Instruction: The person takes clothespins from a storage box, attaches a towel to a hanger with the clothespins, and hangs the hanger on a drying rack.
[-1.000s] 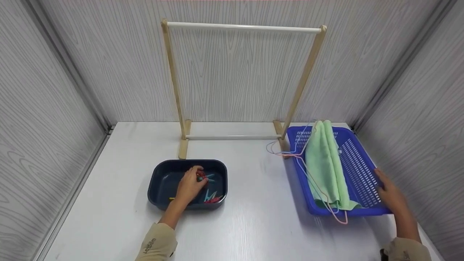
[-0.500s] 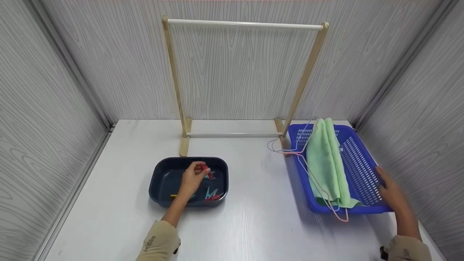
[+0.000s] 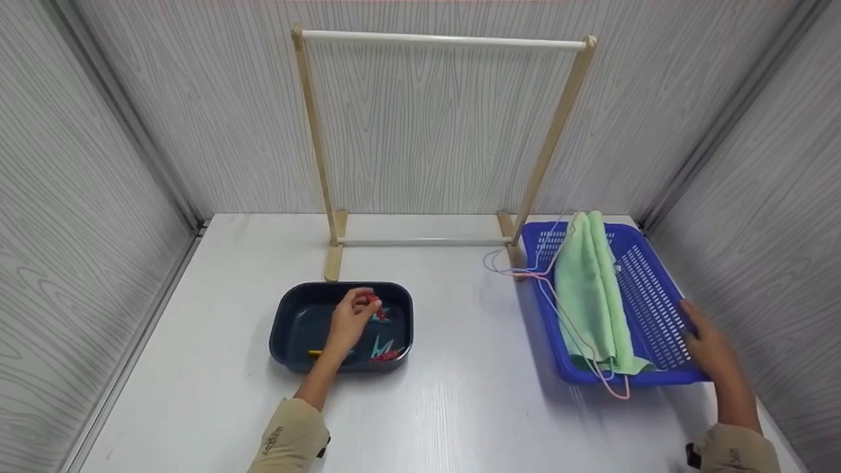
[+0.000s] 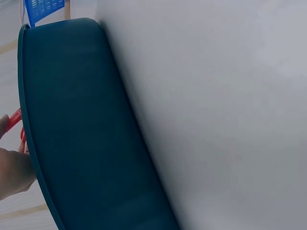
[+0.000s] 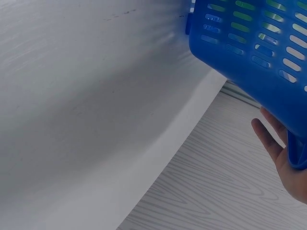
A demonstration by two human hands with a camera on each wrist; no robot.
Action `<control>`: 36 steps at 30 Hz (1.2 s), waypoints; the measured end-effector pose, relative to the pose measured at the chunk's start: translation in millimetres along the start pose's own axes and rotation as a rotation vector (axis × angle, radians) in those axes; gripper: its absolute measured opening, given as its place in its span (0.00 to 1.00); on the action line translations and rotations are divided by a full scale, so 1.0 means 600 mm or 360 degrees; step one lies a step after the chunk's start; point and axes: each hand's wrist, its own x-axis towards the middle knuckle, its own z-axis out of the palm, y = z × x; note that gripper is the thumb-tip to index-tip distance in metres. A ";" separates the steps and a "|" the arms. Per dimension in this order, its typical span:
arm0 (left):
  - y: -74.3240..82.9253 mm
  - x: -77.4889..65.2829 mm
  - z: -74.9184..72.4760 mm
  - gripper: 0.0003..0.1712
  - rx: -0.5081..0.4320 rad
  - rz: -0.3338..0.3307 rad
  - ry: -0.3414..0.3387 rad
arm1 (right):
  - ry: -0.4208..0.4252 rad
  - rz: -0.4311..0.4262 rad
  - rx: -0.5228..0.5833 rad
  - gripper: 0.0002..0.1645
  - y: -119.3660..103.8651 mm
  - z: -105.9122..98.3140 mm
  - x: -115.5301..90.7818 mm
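Observation:
In the head view my left hand (image 3: 350, 320) is over the dark blue tub (image 3: 289, 355) and pinches a red clothespin (image 3: 376, 306) between thumb and fingers. The left wrist view shows the red clothespin (image 4: 14, 119) just past the tub's rim, partly hidden. Inside the tub lie light blue clothespins (image 3: 380, 347), a red one (image 3: 387, 355) and a yellow one (image 3: 315, 353). My right hand (image 3: 713, 351) grips the right rim of the blue plastic basket (image 3: 657, 315). Its fingers (image 5: 265, 136) lie along the basket's outside in the right wrist view.
Light green cloth (image 3: 588, 302) lies folded in the basket. Thin pink and light blue hangers (image 3: 548, 282) lie along it, overhanging the basket's left and front edges. A wooden rack (image 3: 315, 131) with a white top bar (image 3: 440, 39) stands at the back. Grey panels surround the table (image 3: 453, 420).
My left hand has risen slightly inside the tub with the red clothespin, which now shows clear of the other pins. The right hand stays at the basket rim. The view has tilted slightly.

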 end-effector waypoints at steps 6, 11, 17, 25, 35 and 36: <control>0.003 0.000 0.004 0.19 0.0010 -0.0019 -0.0045 | 0.0010 -0.0013 -0.0015 0.32 0.000 -0.002 0.001; 0.002 -0.001 0.004 0.21 0.0000 -0.0050 -0.0084 | -0.0004 0.0006 0.0001 0.32 0.000 -0.001 0.003; 0.019 -0.011 0.001 0.23 -0.0037 -0.0089 -0.0113 | -0.0030 0.0080 -0.0031 0.32 -0.001 0.001 0.002; -0.005 0.000 0.006 0.23 -0.0069 -0.0082 -0.0081 | -0.0047 0.0082 0.0012 0.33 -0.003 0.000 0.003; -0.005 -0.002 0.000 0.22 -0.0095 0.0018 -0.0088 | -0.0024 0.0039 0.0001 0.32 -0.002 0.000 0.001; -0.004 -0.002 -0.001 0.22 -0.0098 0.0018 -0.0091 | -0.0019 0.0039 -0.0004 0.32 -0.002 0.001 0.001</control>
